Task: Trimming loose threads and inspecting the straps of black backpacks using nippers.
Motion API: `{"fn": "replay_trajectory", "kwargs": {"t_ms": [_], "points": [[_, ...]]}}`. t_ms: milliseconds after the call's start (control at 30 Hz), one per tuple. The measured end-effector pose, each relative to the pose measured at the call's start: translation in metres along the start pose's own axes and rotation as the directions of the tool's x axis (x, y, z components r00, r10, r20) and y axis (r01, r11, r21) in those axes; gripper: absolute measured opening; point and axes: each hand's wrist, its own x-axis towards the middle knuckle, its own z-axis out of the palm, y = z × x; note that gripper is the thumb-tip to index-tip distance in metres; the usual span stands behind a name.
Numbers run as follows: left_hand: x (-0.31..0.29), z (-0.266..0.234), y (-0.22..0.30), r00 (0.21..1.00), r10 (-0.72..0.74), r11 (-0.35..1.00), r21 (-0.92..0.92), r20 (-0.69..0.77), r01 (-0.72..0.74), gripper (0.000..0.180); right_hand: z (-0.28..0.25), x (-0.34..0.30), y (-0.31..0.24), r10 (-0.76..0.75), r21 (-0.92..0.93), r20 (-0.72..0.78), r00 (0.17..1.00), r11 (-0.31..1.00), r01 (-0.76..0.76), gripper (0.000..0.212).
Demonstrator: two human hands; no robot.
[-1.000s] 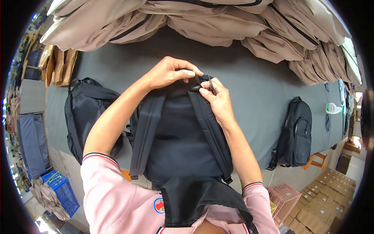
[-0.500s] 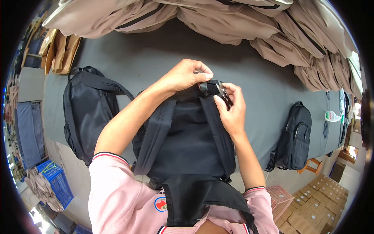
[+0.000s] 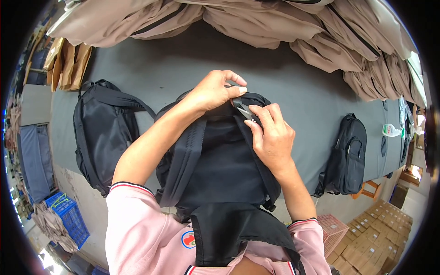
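Observation:
A black backpack [image 3: 229, 160] lies in front of me with its padded shoulder straps upward. At its top edge, my left hand [image 3: 215, 91] is closed, thumb and forefinger pinching a black strap [image 3: 237, 102]. Close beside it, my right hand [image 3: 277, 137] grips a pair of small thread snips [image 3: 245, 113]. Their pale blades point up and left, against or just over the strap; I cannot tell whether they touch it. My fingers hide most of the snips' handles.
Another black backpack [image 3: 107, 133] lies to the left, and a further one [image 3: 350, 156] to the right on the grey table [image 3: 302, 105]. Beige bags [image 3: 266, 23] are heaped along the far side. A white spray bottle [image 3: 390, 130] is at right; a blue crate [image 3: 69, 217] stands lower left.
My right hand has turned over, back now upward, and the snips' blades have swung toward the upper left, closer to the strap. My left hand has barely moved.

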Motion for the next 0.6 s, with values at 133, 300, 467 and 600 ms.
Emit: {"fn": "replay_trajectory", "kwargs": {"t_ms": [133, 300, 467, 600], "points": [[0.001, 0.002, -0.004, 0.999, 0.036, 0.999, -0.005, 0.003, -0.036, 0.025, 0.000, -0.002, 0.001, -0.015, -0.028, -0.036, 0.999, 1.000, 0.014, 0.029], [-0.001, 0.002, -0.003, 0.999, 0.033, 0.999, 0.016, 0.001, -0.033, 0.024, -0.004, 0.000, 0.002, -0.035, -0.072, -0.008, 0.999, 0.997, 0.034, 0.028], [-0.001, 0.003, -0.003, 1.000, 0.028, 0.999, 0.037, -0.007, -0.028, 0.025, -0.007, 0.001, 0.004, -0.089, -0.134, 0.000, 0.996, 0.987, 0.088, 0.026], [-0.001, 0.003, -0.001, 1.000, 0.012, 1.000, 0.013, -0.002, -0.012, 0.024, -0.010, 0.001, 0.008, -0.073, -0.089, -0.022, 0.997, 0.993, 0.071, 0.026]]}}
